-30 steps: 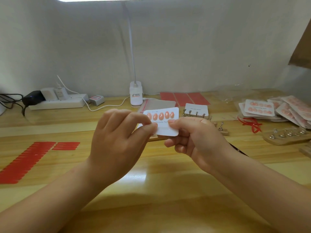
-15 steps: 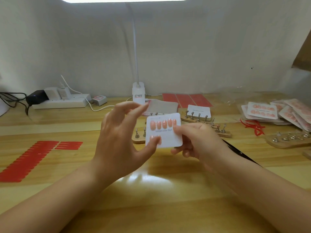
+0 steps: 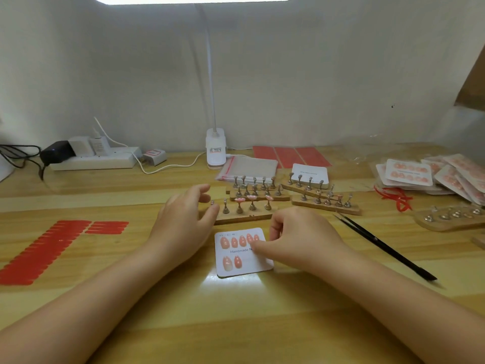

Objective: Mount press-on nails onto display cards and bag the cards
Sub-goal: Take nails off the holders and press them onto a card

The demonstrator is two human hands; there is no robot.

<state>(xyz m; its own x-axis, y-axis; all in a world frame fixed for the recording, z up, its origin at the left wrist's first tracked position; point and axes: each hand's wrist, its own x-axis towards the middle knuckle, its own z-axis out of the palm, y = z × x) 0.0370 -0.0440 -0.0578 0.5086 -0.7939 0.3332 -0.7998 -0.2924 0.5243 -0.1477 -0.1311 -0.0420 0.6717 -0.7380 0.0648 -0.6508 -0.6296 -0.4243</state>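
Bare wooden desk [image 3: 236,324] lies open at 6 o'clock of the display card [image 3: 242,254]. At 12 o'clock, nail stand strips [image 3: 244,206] (upright metal pegs) block passage. Black tweezers [image 3: 383,246] lie at 3 o'clock; red sticker rows [image 3: 44,249] at 9 o'clock.

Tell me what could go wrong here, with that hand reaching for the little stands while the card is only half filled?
1. The left hand reaches among the thin metal stands on the nearest wooden holder; a brush could knock off one of the three pink nails perched there.
2. The display card is pinned only at its right side by the right hand, so it might slide or twist when the next nail is pressed on.
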